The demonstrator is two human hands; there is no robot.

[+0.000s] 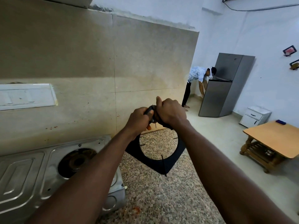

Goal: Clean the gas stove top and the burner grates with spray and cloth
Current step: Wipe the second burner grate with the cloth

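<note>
At the far left a white switch plate [26, 96] is set into the beige tiled wall [80, 54], which carries a few reddish spatters low down. Below it sits the stainless steel gas stove top [24, 175], its right burner well [76, 160] bare and dark with rusty residue, its grate off. The stove rests on a speckled granite counter [153, 194] that runs to the right (an orange smear lies near the stove's front corner).

Both forearms reach forward over the counter. The left hand [140, 119] is curled closed around the upper edge of the black square burner grate with a round opening [156, 152], thumb pressed on top. The right hand [169, 110], just beside and touching the left, is a tight fist on the same edge, thumb raised. Something dark is bunched between the hands; whether it is cloth cannot be told. The grate hangs tilted in the air above the counter, right of the stove, its thin prongs pointing inward and down.

Farther right the room opens: a second person in a pale patterned shirt [196, 75] bends over beside a grey two-door refrigerator [224, 88]. A small white drawer cabinet [254, 117] stands on the floor, then a low wooden table [275, 138] with a dark blue object [280, 121] on top and a slatted shelf beneath. Two small frames [290, 50] hang on the white wall.
</note>
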